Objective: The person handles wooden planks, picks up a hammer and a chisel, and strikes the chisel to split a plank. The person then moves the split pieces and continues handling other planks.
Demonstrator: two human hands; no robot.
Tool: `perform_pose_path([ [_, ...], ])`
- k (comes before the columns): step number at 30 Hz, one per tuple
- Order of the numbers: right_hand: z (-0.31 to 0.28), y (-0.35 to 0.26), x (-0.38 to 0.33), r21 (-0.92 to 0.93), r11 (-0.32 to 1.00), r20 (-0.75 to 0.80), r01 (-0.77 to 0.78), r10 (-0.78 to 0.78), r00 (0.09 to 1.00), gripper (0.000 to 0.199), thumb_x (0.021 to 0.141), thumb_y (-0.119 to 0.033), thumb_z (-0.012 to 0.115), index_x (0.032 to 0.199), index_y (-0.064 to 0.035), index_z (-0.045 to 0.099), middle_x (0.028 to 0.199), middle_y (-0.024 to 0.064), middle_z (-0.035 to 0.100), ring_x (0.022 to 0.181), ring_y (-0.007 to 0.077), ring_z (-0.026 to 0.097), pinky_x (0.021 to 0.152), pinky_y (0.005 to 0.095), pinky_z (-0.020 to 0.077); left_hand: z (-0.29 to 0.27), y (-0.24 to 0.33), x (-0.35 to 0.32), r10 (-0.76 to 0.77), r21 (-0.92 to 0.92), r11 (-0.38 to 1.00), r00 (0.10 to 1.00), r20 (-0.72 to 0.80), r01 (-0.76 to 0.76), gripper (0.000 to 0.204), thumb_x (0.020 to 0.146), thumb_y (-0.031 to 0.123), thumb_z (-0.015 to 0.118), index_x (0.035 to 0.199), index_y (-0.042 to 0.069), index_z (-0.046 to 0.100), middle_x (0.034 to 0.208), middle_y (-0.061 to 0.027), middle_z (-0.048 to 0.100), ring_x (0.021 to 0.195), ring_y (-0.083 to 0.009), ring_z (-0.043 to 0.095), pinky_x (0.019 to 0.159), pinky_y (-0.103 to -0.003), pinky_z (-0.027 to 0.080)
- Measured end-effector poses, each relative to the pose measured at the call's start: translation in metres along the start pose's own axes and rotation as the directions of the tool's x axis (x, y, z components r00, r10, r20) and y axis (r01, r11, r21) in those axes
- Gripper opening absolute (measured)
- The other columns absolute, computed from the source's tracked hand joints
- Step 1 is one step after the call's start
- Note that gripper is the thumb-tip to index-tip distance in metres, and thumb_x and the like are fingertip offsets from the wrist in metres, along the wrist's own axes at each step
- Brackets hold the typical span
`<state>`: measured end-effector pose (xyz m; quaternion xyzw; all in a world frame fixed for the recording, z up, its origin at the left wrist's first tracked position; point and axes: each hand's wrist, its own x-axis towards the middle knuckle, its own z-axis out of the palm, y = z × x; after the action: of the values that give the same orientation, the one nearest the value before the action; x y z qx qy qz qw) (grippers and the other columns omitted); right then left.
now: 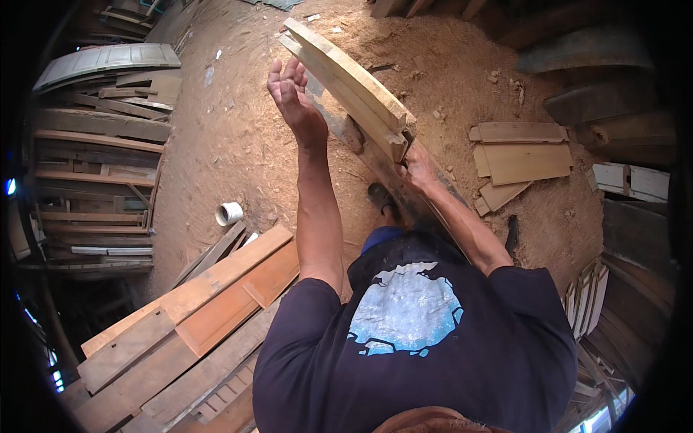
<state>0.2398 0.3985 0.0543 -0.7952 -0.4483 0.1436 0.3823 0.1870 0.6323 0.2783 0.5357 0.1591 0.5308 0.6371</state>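
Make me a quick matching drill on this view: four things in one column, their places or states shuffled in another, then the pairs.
Things
1. left hand
2. white container
3. right hand
4. pale flat boards

Places or states
A. lying on the floor, right of both hands
B. at the near end of the pale timber
C. open, beside the timber's far end
D. on the floor, left of both hands

Pairs: 1-C, 2-D, 3-B, 4-A

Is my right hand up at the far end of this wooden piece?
No, the right hand is at the near end of the wooden piece.
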Motion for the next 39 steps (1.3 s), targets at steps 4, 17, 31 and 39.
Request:
perform_pose_path([
  [4,0.008,-0.025,0.0,-0.103,0.972,-0.051,-0.21,0.205,0.977,0.045,0.072,-0.024,0.076,0.111,-0.0045,0.062,0.1,0.0189,0.056,0.095,0.0403,0.053,0.081,0.0487,0.0451,-0.004,-0.017,0.014,-0.157,-0.057,0.983,0.959,0.235,0.175,0.062,0.102,0.053,0.04,0.138,0.002,0.039,0.119,-0.0163,0.06,0.105,-0.0248,0.062,0.096,-0.04,0.049],
  [17,0.013,-0.034,-0.003,-0.122,0.98,-0.204,-0.158,0.131,0.97,0.03,0.067,-0.005,0.068,0.094,-0.0068,0.055,0.096,0.0159,0.051,0.093,0.0359,0.051,0.081,0.0459,0.0422,-0.069,0.008,0.044,-0.184,-0.175,0.843,0.578,0.795,0.509,0.061,0.102,0.045,0.04,0.152,0.011,0.034,0.13,-0.0232,0.053,0.129,-0.0374,0.043,0.108,-0.059,0.038],
  [31,0.021,-0.032,-0.006,-0.175,0.961,-0.235,-0.213,0.169,0.957,0.033,0.067,-0.01,0.065,0.098,-0.0094,0.054,0.095,0.0142,0.048,0.095,0.0349,0.049,0.077,0.0439,0.0382,-0.066,-0.012,0.057,-0.207,-0.173,0.849,0.615,0.761,0.499,0.057,0.104,0.041,0.039,0.149,0.005,0.035,0.121,-0.0256,0.057,0.119,-0.0392,0.051,0.101,-0.058,0.044],
  [39,0.02,-0.033,-0.001,-0.209,0.963,-0.209,-0.171,0.127,0.97,0.027,0.069,-0.012,0.068,0.092,-0.0077,0.055,0.095,0.0159,0.052,0.094,0.036,0.052,0.077,0.046,0.0408,-0.033,-0.018,0.02,-0.121,-0.338,0.897,0.893,0.433,0.286,0.061,0.101,0.051,0.045,0.134,-0.001,0.046,0.098,-0.0233,0.065,0.091,-0.0314,0.066,0.082,-0.045,0.055],
])
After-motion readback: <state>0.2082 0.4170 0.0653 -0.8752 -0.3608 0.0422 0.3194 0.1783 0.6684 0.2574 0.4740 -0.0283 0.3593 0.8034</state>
